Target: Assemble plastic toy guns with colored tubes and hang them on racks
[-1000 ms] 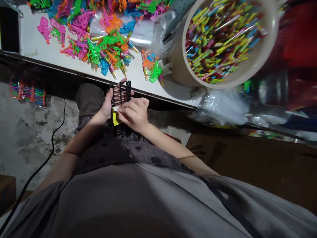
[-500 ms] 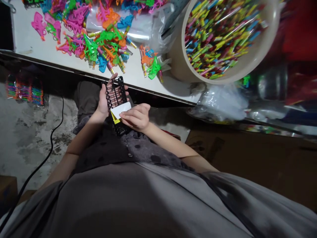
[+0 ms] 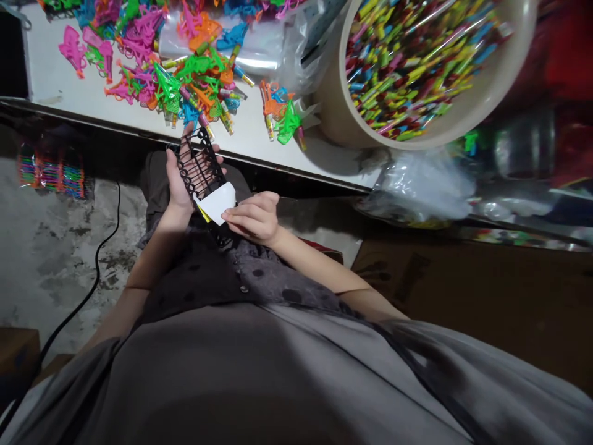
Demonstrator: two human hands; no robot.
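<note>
My left hand (image 3: 181, 185) supports a black plastic rack with rungs and small rings (image 3: 200, 162) from beneath, its fingers showing through and past the far side. Over the lower part of the rack lies a white card or label (image 3: 217, 203), with a yellow piece (image 3: 204, 214) showing under its left edge. My right hand (image 3: 257, 217) pinches the right corner of the white card between thumb and fingers. The rack is tilted above my lap, in front of the table edge. Its lower end is partly hidden by the card and my right hand.
On the white table (image 3: 50, 74) lies a pile of bright plastic toy pieces (image 3: 199, 80). A small group (image 3: 282, 114) sits apart to its right. A big beige tub (image 3: 338, 93) holds many colourful tubes. Plastic bags (image 3: 421, 185) hang over the right edge; a black cable (image 3: 96, 266) runs at left.
The rack and my left hand have shifted left and tilted more. The white card has turned and lifted at its right corner, covering more of the yellow piece.
</note>
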